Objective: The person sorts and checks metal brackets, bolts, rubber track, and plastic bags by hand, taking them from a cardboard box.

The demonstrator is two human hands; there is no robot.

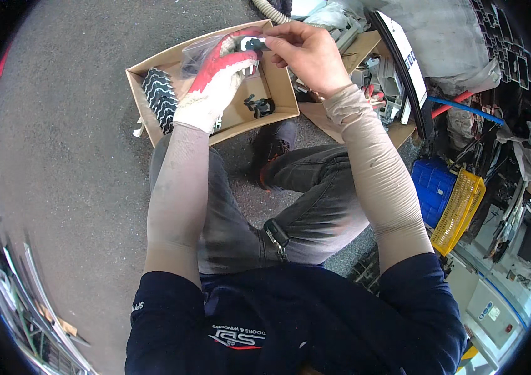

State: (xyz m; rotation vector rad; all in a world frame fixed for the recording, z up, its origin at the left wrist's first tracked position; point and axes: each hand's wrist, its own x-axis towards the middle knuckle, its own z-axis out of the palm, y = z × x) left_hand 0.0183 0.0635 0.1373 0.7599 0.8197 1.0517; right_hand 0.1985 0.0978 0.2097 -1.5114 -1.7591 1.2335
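Note:
Above a cardboard box (287, 94), my left hand (218, 74) wears a red-and-white glove and is closed around a small black part (255, 44). White shows beside the part, and its exact kind is hard to make out. My bare right hand (315, 55) pinches the same part from the right with thumb and fingers. Below the hands, a clump of loose black parts (259, 106) lies in the box. A stack of black pieces with wavy pale edges (160, 97) fills the box's left end. Clear plastic film (200, 56) lies beside the glove.
To the right stand a blue crate (431, 187) and a yellow basket (459, 212). Metal profile offcuts (387, 81) lie beyond the box at the right. Long metal strips (43, 300) are at the lower left. My shoe (272, 153) is close to the box.

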